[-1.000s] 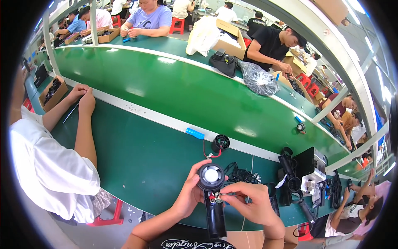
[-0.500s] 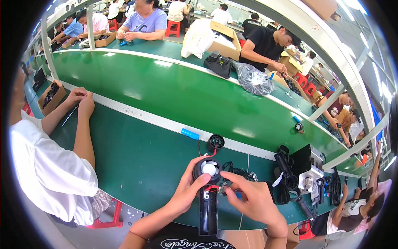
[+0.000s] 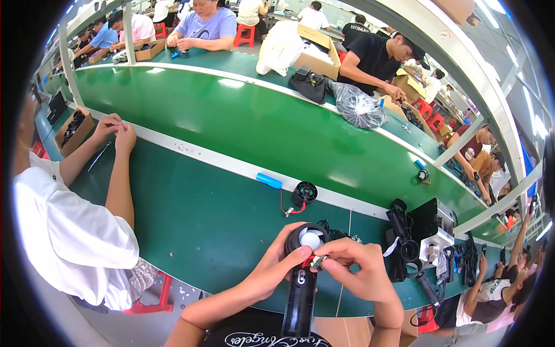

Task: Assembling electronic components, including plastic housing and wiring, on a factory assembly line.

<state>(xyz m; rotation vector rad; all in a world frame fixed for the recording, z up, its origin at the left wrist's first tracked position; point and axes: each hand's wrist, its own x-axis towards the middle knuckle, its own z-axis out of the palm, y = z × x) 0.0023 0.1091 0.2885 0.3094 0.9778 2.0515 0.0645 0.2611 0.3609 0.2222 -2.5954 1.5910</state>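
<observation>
My left hand (image 3: 270,265) grips the round head of what looks like a black handheld fan body (image 3: 299,309), its thumb across the rim beside the white hub (image 3: 311,238). The long handle hangs toward me with its hollow inner side facing up. My right hand (image 3: 364,269) pinches a small circuit board (image 3: 317,262) between thumb and forefinger, just below the head. Short red wires (image 3: 307,262) run from the board to the fan body. Beyond my hands, a round black fan part (image 3: 304,192) with red wires lies near a blue battery cell (image 3: 269,180).
A green conveyor belt (image 3: 231,127) with a pale edge strip (image 3: 191,151) runs across ahead. To the right stand black fan housings (image 3: 399,222) and a metal box device (image 3: 435,231). At left a co-worker in a white shirt (image 3: 75,225) leans over the table. Dark cables lie behind my right hand.
My hands and the fan body have shifted slightly right in view. The right fingers have drawn closer to the left hand, still pinching the circuit board.
</observation>
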